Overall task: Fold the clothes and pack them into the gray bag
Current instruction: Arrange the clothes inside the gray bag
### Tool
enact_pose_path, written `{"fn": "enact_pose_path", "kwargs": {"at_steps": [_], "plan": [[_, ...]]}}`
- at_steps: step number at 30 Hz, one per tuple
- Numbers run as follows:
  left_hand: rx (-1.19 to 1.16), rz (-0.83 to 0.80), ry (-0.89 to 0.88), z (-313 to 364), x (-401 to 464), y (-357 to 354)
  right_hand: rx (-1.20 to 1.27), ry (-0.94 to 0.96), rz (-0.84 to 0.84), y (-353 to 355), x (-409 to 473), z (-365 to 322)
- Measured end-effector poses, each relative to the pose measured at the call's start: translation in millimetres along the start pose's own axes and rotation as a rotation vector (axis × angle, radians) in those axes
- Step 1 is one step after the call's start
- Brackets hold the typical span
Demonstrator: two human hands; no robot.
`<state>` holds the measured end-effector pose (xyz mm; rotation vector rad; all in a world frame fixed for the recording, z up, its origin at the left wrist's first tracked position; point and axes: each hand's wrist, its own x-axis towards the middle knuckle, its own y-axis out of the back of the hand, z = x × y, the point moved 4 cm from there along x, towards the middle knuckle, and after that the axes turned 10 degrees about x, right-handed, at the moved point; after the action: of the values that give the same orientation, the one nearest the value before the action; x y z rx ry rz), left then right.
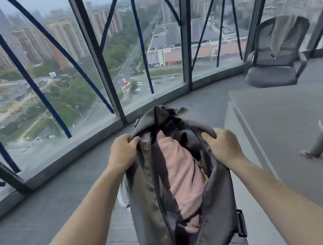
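1. Both hands on the gray bag [146, 197]: my left hand [122, 151] grips the left edge of the opening, fingers curled over the fabric; my right hand [223, 144] grips the right edge the same way.
2. Bag mouth spread wide btwn them, pink clothes [183, 173] lying inside.
3. Gray floor [44, 211] w/ open room on both sides.
4. Glass wall [51, 79] ahead, city below; gray chair [277, 54] far right.

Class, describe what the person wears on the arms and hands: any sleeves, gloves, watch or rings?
Both forearms are bare, with no sleeves in view. The left hand and right hand wear no gloves. No watch, bracelet or ring is visible.
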<state>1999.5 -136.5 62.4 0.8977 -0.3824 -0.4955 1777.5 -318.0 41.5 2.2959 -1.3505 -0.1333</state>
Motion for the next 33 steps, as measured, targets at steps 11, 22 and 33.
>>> {"fn": "enact_pose_path", "kwargs": {"at_steps": [11, 22, 33], "plan": [[-0.093, -0.099, -0.126, 108.0, 213.7, -80.2, -0.039, -0.019, 0.173, 27.9, 210.4, 15.5], [-0.233, -0.327, -0.431, 252.6, 420.8, -197.6, -0.134, -0.156, 0.548, 91.3, 362.3, 53.7], [-0.267, -0.597, -0.779, 453.8, 497.8, -322.8, -0.239, -0.365, 1.02, 193.7, 397.2, 100.4]]}}
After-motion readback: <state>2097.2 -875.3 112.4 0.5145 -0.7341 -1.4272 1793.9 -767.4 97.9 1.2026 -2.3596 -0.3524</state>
